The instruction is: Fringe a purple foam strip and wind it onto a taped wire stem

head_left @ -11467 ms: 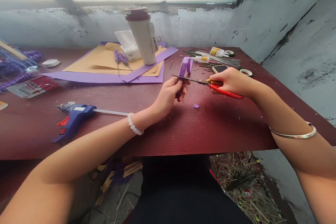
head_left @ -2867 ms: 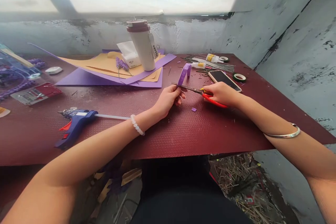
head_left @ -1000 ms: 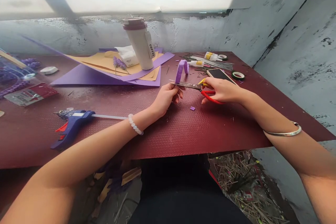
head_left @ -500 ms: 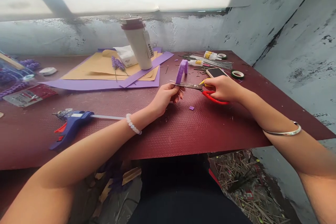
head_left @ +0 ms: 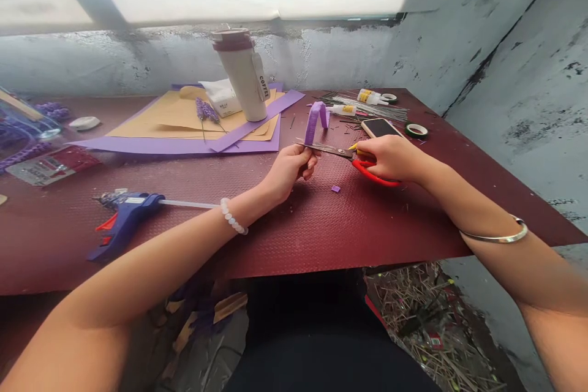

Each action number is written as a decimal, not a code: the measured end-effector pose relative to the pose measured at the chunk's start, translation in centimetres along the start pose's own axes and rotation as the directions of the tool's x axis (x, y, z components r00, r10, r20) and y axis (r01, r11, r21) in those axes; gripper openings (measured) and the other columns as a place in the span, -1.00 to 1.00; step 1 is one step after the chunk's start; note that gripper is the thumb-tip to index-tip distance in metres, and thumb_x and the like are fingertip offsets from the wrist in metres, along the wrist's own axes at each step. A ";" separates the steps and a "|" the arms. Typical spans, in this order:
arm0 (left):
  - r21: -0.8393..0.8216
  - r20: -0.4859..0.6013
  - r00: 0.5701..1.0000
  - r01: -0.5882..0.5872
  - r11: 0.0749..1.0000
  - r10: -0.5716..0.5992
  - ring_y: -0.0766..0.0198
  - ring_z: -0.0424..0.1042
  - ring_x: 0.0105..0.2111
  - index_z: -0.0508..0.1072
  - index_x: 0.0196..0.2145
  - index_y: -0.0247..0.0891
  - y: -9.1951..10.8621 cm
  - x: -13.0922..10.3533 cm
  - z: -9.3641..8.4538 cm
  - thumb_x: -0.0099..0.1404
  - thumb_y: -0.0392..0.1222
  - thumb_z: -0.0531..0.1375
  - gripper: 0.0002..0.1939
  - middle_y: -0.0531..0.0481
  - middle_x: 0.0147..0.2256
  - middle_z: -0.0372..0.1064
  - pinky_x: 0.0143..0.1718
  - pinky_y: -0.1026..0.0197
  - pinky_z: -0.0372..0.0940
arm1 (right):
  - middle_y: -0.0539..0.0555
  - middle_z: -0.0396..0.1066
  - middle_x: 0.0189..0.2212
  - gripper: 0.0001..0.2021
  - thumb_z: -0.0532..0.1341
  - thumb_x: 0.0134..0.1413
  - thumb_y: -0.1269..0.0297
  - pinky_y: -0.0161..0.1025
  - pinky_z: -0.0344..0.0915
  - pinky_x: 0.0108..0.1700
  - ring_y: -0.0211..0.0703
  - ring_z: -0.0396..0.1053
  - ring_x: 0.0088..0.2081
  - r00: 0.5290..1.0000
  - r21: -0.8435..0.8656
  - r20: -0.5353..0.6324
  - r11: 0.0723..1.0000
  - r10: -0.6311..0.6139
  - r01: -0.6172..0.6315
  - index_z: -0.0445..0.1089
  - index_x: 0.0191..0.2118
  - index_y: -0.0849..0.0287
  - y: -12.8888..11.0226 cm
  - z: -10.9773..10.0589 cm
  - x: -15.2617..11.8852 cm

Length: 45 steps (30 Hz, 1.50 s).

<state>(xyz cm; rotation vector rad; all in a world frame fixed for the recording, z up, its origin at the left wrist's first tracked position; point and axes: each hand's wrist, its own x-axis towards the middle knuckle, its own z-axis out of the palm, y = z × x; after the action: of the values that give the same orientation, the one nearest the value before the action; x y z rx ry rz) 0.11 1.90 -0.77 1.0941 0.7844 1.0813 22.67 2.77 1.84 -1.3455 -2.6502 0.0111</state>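
Between the thumb and fingers of my left hand [head_left: 294,166] is the lower end of a purple strip [head_left: 312,124]. The strip rises from there and curls over at the top in an arch. My right hand [head_left: 388,156] is closed round the red and yellow handles of a pair of scissors [head_left: 337,150]. Their blades point left and cross the strip just above my left fingertips. Whether the blades are fully closed is too small to tell. A small purple scrap [head_left: 335,188] lies on the table below the scissors.
On the dark red table [head_left: 285,239] a blue glue gun [head_left: 131,220] lies at left. A coffee tumbler [head_left: 241,76] stands behind on purple and tan sheets [head_left: 151,122]. A phone [head_left: 381,128], glue bottles [head_left: 371,97], wires and green tape [head_left: 416,130] are at back right.
The purple strip's arch has tilted and opened a little wider. My left fingers have drawn in closer together beneath the blades. The scissors have shifted only slightly.
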 end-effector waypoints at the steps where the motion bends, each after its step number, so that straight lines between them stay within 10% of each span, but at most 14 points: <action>1: 0.017 0.006 1.000 0.000 1.000 0.000 0.53 0.09 -0.74 0.29 -0.54 -0.34 0.0 0.1 -0.1 0.38 -0.52 -0.04 -0.64 0.17 -0.68 0.17 -0.65 0.41 0.02 | -0.04 0.06 -0.63 -0.77 0.05 -0.02 0.19 -0.23 -0.04 -0.42 -0.27 -0.02 -0.55 1.000 -0.013 -0.001 1.000 0.001 -0.001 -0.03 -0.55 0.08 0.0 0.0 0.0; 17: 0.044 0.038 0.998 0.050 0.998 -0.052 0.54 0.11 -0.74 0.38 -0.50 -0.39 -0.3 0.2 -0.4 0.39 -0.50 -0.02 -0.66 0.14 -0.67 0.21 -0.64 0.41 0.01 | -0.04 0.02 -0.65 -0.73 0.02 0.00 0.08 -0.22 -0.07 -0.43 -0.27 -0.07 -0.56 1.000 -0.029 0.007 1.000 0.003 -0.002 -0.02 -0.57 0.08 0.2 0.0 0.1; 45: 0.070 0.075 0.997 -0.021 0.997 0.016 0.52 0.18 -0.73 0.40 -0.41 -0.33 -0.1 -0.2 -0.1 0.42 -0.40 0.00 -0.73 0.14 -0.61 0.26 -0.65 0.39 0.04 | -0.09 0.03 -0.59 -0.65 0.14 -0.02 -0.02 -0.24 0.00 -0.42 -0.29 0.01 -0.50 0.967 0.419 0.256 0.899 0.018 -0.128 0.09 -0.57 0.12 1.3 -0.7 0.2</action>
<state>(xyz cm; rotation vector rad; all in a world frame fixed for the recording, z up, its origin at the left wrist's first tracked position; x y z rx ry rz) -0.05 1.74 -0.90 1.1965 0.7591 1.0290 23.73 3.65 2.48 -1.3530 -2.5590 0.7804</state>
